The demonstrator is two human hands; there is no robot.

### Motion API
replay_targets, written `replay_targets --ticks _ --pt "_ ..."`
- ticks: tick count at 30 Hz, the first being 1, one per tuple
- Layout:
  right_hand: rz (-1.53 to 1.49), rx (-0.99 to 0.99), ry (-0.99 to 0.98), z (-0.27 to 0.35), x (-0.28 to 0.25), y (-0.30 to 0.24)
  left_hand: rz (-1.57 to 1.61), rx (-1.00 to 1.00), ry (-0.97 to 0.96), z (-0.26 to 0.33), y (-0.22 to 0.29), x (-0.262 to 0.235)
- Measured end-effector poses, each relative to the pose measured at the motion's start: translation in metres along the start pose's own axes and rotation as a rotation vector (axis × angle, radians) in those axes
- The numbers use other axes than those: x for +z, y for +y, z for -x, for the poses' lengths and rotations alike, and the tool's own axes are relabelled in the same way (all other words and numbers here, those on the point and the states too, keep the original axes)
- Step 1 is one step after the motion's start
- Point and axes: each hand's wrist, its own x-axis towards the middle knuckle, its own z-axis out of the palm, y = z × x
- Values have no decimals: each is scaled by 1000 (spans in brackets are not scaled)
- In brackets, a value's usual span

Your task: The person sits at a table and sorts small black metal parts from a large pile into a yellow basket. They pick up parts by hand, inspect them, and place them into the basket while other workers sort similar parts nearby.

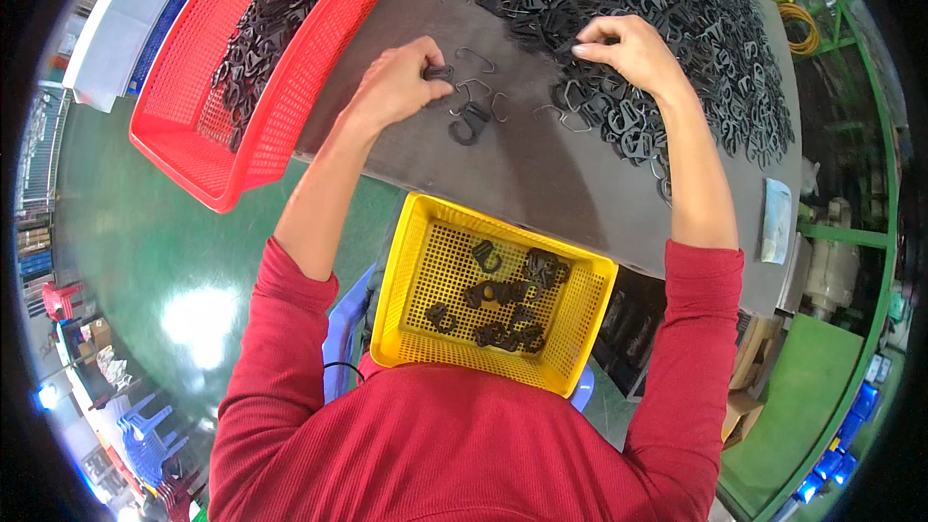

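My left hand (398,85) pinches a black plastic hook (439,72) between thumb and fingers, just above the grey table (541,184). Close by lie a few bent metal wire clips (476,60) and another black hook (469,124). My right hand (630,50) is at the near edge of a large heap of black plastic hooks (677,10), many with wire clips on them. Its thumb and fingers are closed together; what they grip, if anything, is too small to make out.
A red basket (261,126) with black hooks stands at the table's left. In front of my body is a yellow basket (406,271) with several black pieces. A pale blue packet (776,220) lies at the table's right edge. Green metal framing (851,235) stands beyond it.
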Motion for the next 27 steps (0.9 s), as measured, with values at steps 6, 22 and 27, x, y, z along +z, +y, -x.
replay_targets --ticks 6,22,27 --pt "-232 164 137 59 -2 16 438 60 -91 10 31 -9" --pt "412 358 382 61 64 -6 -312 292 264 47 40 64" --pt "-97 385 259 52 46 13 -101 363 343 30 14 44"
